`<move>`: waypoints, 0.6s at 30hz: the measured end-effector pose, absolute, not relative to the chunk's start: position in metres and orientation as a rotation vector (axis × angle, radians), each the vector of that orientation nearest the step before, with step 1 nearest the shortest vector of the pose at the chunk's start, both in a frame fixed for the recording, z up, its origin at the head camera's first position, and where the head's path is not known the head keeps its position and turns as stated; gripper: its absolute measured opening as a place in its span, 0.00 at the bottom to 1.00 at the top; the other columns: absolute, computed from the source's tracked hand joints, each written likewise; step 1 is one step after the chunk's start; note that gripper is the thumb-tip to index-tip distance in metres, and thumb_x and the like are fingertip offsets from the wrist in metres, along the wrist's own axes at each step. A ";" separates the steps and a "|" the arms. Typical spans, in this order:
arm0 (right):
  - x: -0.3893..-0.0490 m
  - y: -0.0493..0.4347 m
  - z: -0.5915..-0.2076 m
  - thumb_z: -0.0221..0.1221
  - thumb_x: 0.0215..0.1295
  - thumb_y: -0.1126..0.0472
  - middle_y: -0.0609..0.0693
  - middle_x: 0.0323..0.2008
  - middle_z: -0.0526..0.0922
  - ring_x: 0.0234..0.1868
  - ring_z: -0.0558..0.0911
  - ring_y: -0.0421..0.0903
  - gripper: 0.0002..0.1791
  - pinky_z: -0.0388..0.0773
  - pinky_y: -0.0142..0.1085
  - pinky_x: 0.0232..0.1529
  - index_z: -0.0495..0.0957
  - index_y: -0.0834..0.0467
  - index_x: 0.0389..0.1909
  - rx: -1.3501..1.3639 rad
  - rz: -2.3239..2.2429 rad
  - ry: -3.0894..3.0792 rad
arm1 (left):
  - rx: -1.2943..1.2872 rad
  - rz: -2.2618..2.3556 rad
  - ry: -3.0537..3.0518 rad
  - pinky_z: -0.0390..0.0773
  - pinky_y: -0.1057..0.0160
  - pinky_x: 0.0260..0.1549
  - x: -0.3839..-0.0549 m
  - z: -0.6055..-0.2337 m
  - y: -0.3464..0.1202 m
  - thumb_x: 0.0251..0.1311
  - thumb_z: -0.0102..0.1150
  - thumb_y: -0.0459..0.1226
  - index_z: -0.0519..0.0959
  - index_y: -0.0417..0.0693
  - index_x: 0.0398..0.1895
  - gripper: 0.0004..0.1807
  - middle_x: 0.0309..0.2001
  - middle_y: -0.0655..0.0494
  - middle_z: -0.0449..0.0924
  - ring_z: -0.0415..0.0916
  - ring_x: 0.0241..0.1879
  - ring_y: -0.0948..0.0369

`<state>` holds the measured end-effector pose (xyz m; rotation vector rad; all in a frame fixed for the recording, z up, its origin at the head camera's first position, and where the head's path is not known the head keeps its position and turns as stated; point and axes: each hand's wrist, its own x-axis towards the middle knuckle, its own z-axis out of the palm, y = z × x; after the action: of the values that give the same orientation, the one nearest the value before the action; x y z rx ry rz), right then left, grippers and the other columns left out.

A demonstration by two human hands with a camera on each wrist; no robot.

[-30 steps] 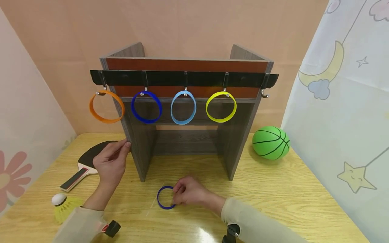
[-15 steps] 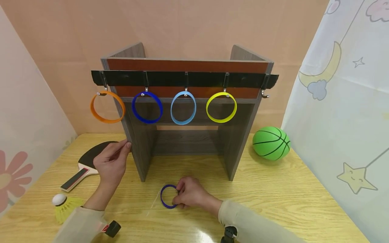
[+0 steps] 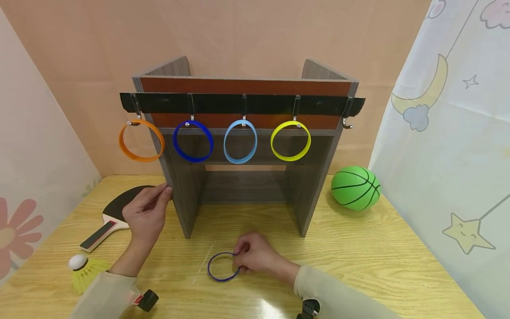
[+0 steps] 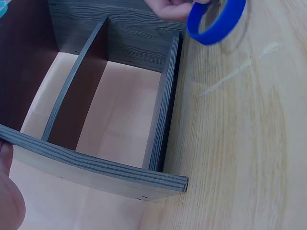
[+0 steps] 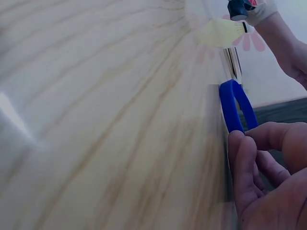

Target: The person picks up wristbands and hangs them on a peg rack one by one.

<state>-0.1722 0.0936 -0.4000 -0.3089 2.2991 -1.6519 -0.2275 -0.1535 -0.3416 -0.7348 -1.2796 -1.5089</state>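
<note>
My right hand (image 3: 258,254) pinches a blue silicone wristband (image 5: 230,106) by its right side, low over the table in front of the shelf. In the head view the band looks like a thin, flattened loop. My left hand (image 3: 145,216) grips the front edge of the grey wooden shelf's left panel (image 3: 180,208). Along the shelf's black strip (image 3: 217,103), an orange wristband (image 3: 139,159), a dark blue wristband (image 3: 193,160), a light blue wristband (image 3: 238,161) and a yellow wristband (image 3: 290,158) hang from metal hooks. The rightmost hook (image 3: 347,124) carries no band.
On the left lie a table tennis paddle (image 3: 99,235) and a yellow shuttlecock (image 3: 89,271), near my left forearm. A green ball (image 3: 355,188) with black lines sits right of the shelf. Patterned cloth (image 3: 458,146) flanks the wooden table (image 3: 370,266).
The right hand has tilted the pinched wristband from a rounder, more upright view to a flatter one, shifting slightly right overall. My left hand stays on the shelf panel.
</note>
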 end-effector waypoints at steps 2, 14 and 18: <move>-0.172 0.100 -0.399 0.61 0.45 0.76 0.54 0.19 0.78 0.15 0.79 0.45 0.07 0.76 0.32 0.14 0.75 0.64 0.25 -0.312 -1.666 2.288 | -0.730 -1.500 -1.283 0.79 0.74 0.30 -0.227 -0.342 -0.153 0.48 0.63 0.17 0.77 0.14 0.29 0.07 0.25 0.37 0.80 0.80 0.27 0.62; -0.171 0.140 -0.377 0.64 0.51 0.75 0.59 0.28 0.77 0.26 0.83 0.56 0.07 0.83 0.44 0.29 0.75 0.70 0.30 -0.358 -1.842 2.038 | -0.748 -1.530 -1.255 0.79 0.73 0.30 -0.230 -0.344 -0.155 0.48 0.63 0.17 0.76 0.13 0.29 0.08 0.25 0.35 0.80 0.80 0.27 0.61; -0.170 0.153 -0.363 0.65 0.50 0.76 0.62 0.29 0.79 0.31 0.84 0.58 0.08 0.81 0.51 0.36 0.75 0.71 0.30 -0.396 -1.906 1.961 | -0.759 -1.533 -1.250 0.79 0.72 0.30 -0.227 -0.340 -0.152 0.48 0.63 0.17 0.76 0.13 0.29 0.08 0.25 0.36 0.80 0.80 0.27 0.61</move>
<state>-0.1702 0.1530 -0.3633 -0.3960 1.9606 -1.9056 -0.2268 -0.1520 -0.3405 -0.7591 -1.2505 -1.5333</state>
